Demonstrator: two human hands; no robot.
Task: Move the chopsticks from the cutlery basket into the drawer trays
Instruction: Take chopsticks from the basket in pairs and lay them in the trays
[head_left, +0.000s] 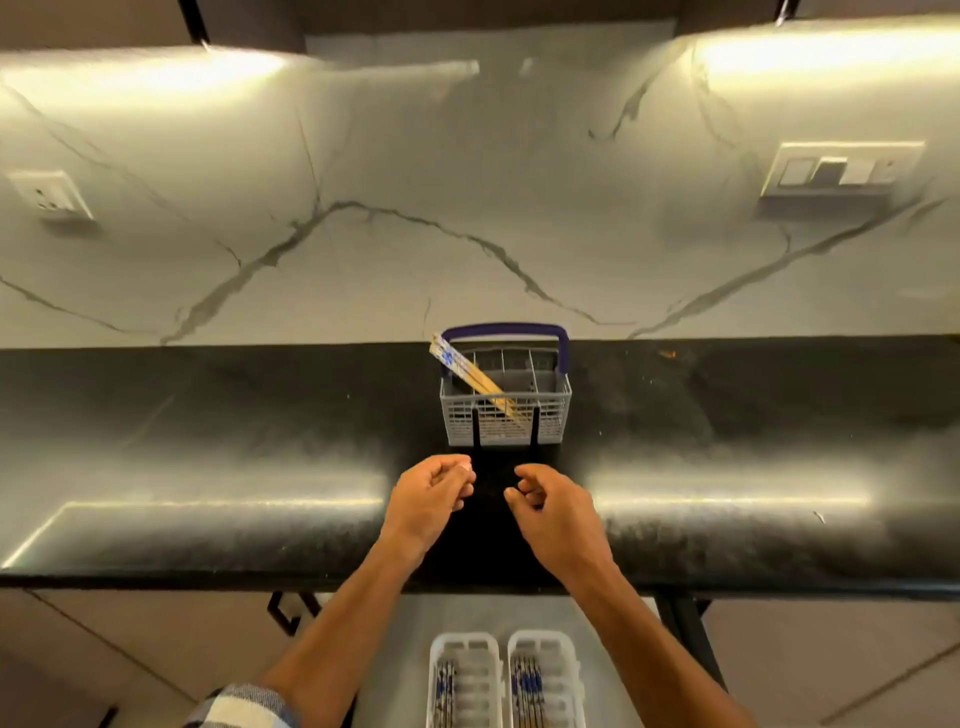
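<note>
A grey cutlery basket (505, 410) with a blue handle stands on the black counter near the wall. A few wooden chopsticks (470, 371) with blue-and-white ends lean in its left side. My left hand (431, 499) hovers just in front of the basket, thumb and fingertips pinched together with nothing seen in them. My right hand (558, 512) is beside it, fingers loosely curled and thumb apart, holding nothing. Two white drawer trays, one left (464, 644) and one right (543, 642), lie below the counter edge, each holding several patterned chopsticks.
The black counter (208, 457) runs the full width, its front edge between my forearms and the trays. A marble backsplash carries a socket (49, 195) at left and a switch plate (841, 169) at right. Dark cabinet handles (288, 613) sit under the counter.
</note>
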